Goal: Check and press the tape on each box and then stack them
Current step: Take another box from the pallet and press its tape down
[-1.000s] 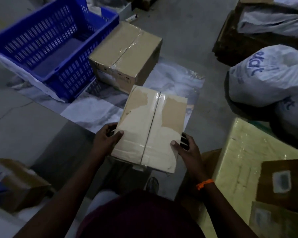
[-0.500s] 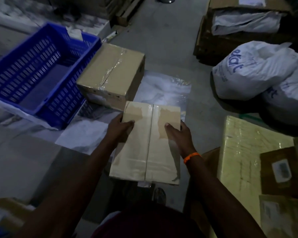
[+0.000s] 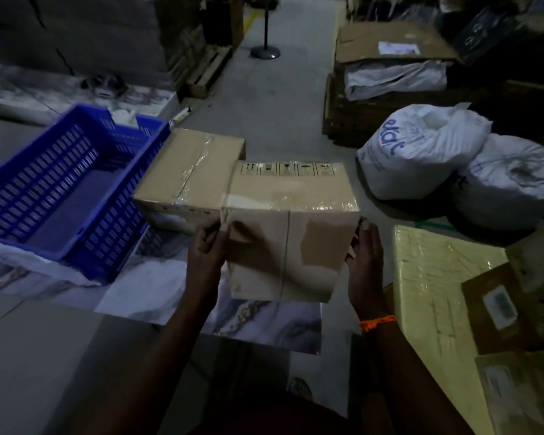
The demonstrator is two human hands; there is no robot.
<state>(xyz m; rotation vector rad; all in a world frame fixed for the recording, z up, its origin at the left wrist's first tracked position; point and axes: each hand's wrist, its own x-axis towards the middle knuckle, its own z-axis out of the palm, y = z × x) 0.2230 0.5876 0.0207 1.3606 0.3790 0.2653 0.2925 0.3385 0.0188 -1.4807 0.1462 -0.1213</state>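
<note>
I hold a small taped cardboard box (image 3: 289, 233) in the middle of the view, lifted off the floor. Its seamed, taped face turns toward me and a side with printed handling symbols faces up. My left hand (image 3: 206, 246) grips its left edge with the thumb on the near face. My right hand (image 3: 363, 249) clasps the right edge. Just behind and to the left, a larger cardboard box (image 3: 182, 171) with clear tape along its top seam rests on the floor; the held box overlaps its right corner in view.
A blue plastic crate (image 3: 60, 189) stands at the left on marbled sheets (image 3: 157, 296). White filled sacks (image 3: 421, 152) lie at the right. A yellow wrapped parcel (image 3: 434, 290) and labelled cartons (image 3: 500, 309) sit near my right arm. Pallets and stacked cartons (image 3: 390, 67) are behind.
The box has tipped up and moved forward: its seamed face, flat before, now faces me. Both hands slid from its top surface to its side edges. The view lifted toward the aisle.
</note>
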